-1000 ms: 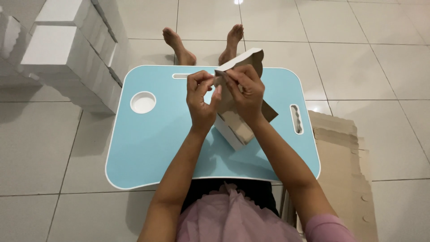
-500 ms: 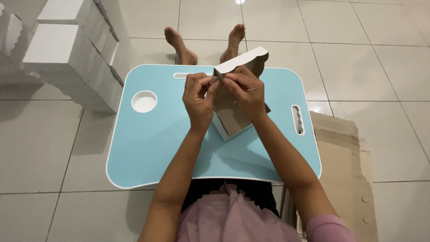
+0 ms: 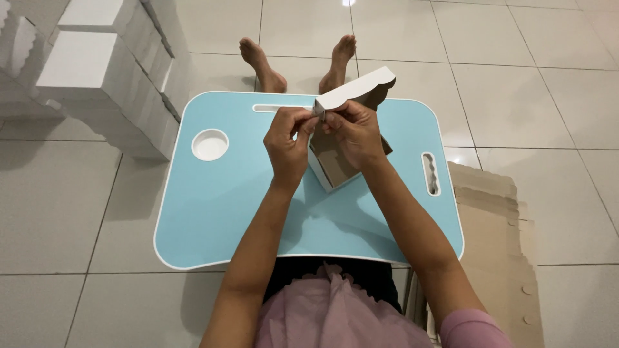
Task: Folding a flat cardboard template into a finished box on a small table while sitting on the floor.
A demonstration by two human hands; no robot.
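Both the left hand [image 3: 288,143] and the right hand [image 3: 356,133] pinch the small white-and-brown cardboard box [image 3: 342,145] (half folded) over the light blue lap table [image 3: 219,206], so pressing the crease evenly seems wise.

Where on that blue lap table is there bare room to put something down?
The lap table is bare on its near left, between the round cup hole and the near edge. The middle is crowded: left hand and right hand hold a cardboard box there.

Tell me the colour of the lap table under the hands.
The lap table is light blue with a thin white edge, shown best in the head view.
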